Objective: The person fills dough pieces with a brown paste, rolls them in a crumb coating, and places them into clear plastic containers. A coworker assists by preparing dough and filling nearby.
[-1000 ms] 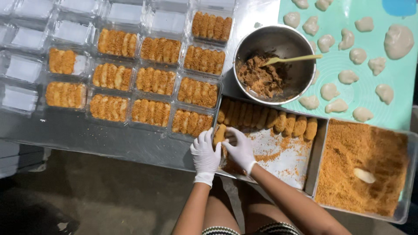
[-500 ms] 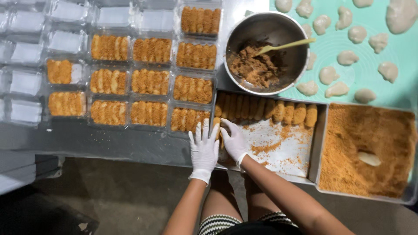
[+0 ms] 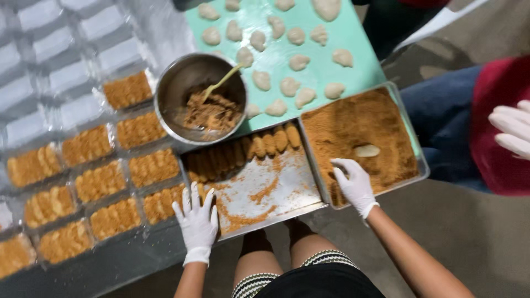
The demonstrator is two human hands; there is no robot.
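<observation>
The left hand (image 3: 197,219) lies flat with its gloved fingers (image 3: 194,200) spread wide, empty, resting at the near left corner of the metal tray (image 3: 279,187) that holds a row of breaded pieces (image 3: 243,152). The right hand (image 3: 353,185) dips into the crumb tray (image 3: 415,144) just beside it, fingers loosely curled in the crumbs (image 3: 353,124); whether they pinch anything I cannot tell. A pale dough piece (image 3: 366,150) lies on the crumbs near that hand.

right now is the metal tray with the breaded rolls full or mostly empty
Mostly empty: the metal tray holds one row of breaded rolls along its far edge; elsewhere only scattered crumbs.
</observation>
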